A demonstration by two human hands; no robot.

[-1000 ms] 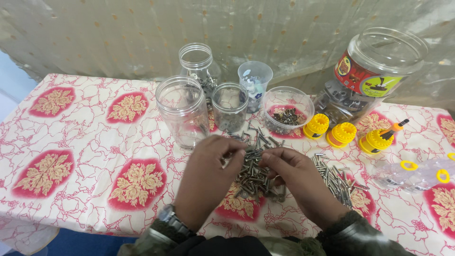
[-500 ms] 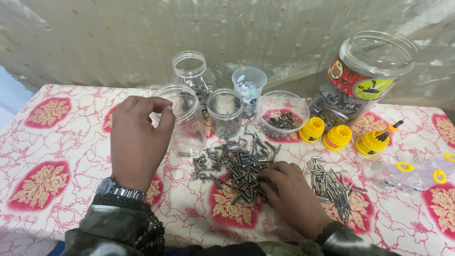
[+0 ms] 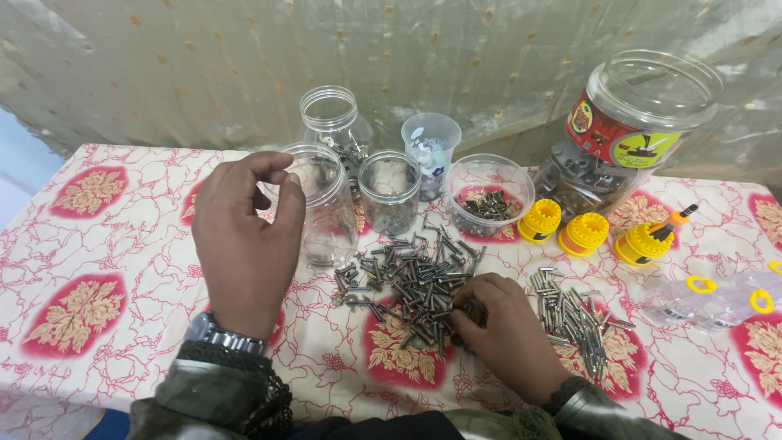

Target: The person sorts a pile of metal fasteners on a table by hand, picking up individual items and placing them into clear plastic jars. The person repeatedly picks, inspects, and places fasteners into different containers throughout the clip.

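While fingers pinch: left hand [image 3: 244,236] over one jar [image 3: 319,204], right hand [image 3: 509,330] in screws [image 3: 407,281] (uncounted).

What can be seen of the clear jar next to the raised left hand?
The clear jar looks like see-through plastic, round, with a wide open mouth and no lid. It stands upright on the patterned tablecloth, left of a smaller open jar and behind the pile of dark screws. It looks nearly empty. The left hand hovers at its rim, fingertips pinched; whether they touch it is unclear.
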